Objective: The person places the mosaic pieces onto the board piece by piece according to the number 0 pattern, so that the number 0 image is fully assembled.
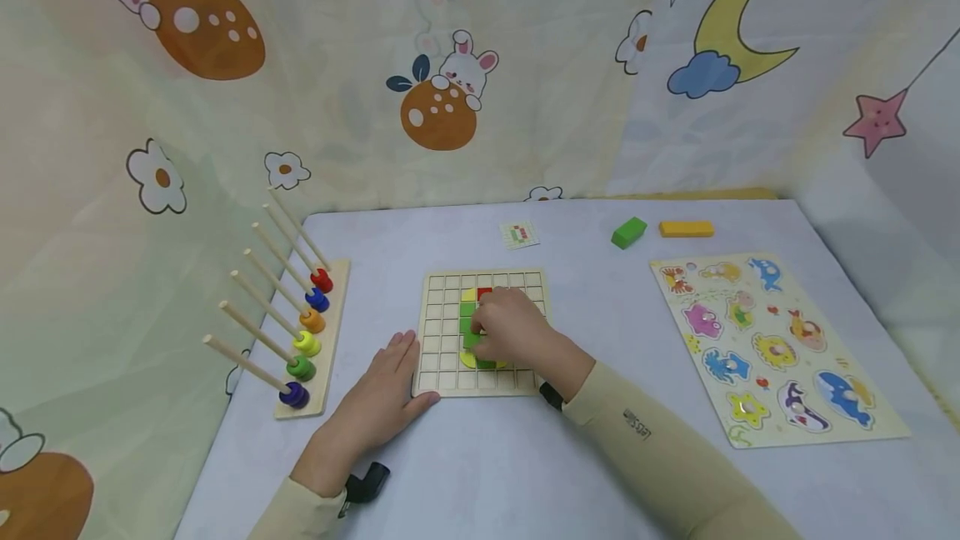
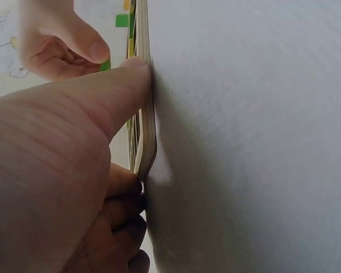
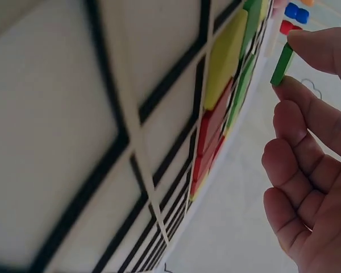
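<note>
A wooden grid board [image 1: 438, 383] lies on the white table, with green, yellow and red tiles set in its middle cells. Thumb and index finger of my right hand [image 1: 517, 327] pinch a small green tile [image 3: 283, 63] over the board, its other fingers loosely curled. In the right wrist view, a yellow tile [image 3: 226, 62] and red tiles [image 3: 213, 119] sit in the grid. My left hand [image 1: 378, 394] rests flat at the board's near left corner, fingers along the left side and thumb [image 2: 137, 71] against the front edge.
Left of the board stands a peg rack [image 1: 330, 357] with coloured beads on slanting pegs. At the back lie a small pattern card [image 1: 519, 234], a green block [image 1: 628, 232] and a yellow block [image 1: 686, 229]. An animal puzzle board [image 1: 750, 394] takes up the right side.
</note>
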### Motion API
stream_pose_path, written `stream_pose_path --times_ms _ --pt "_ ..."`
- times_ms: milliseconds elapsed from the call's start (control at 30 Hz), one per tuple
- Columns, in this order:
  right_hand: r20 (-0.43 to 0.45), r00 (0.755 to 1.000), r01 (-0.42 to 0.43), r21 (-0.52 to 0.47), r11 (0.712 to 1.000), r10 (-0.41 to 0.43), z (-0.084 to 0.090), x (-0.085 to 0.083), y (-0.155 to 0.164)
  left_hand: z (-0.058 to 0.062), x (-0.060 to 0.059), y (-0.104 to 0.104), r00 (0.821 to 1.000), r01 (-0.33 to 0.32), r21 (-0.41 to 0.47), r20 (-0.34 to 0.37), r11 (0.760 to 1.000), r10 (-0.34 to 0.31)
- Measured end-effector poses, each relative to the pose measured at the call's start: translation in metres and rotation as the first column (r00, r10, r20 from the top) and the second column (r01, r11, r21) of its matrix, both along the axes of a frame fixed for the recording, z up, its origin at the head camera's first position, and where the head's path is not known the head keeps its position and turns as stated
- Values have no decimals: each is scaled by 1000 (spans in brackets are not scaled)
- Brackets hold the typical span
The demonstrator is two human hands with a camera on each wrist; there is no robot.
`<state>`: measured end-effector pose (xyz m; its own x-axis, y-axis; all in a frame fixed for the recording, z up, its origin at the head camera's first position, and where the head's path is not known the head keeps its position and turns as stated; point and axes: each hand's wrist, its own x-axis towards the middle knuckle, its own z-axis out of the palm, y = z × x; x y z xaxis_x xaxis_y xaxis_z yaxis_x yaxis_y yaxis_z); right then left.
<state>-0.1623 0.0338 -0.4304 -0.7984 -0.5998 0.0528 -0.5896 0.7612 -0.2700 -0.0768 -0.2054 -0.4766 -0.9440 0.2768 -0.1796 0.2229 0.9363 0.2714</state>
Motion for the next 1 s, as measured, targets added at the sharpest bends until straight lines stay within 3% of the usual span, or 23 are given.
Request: stream_pose_path --times_ms 400,1000 --pt "52 998 19 65 998 -23 -3 -4 -13 1 1 0 1000 -2 -4 -2 1000 2" --pt "75 997 16 42 999 -19 -9 -8 -11 2 1 1 1000 0 -7 -5 1000 0"
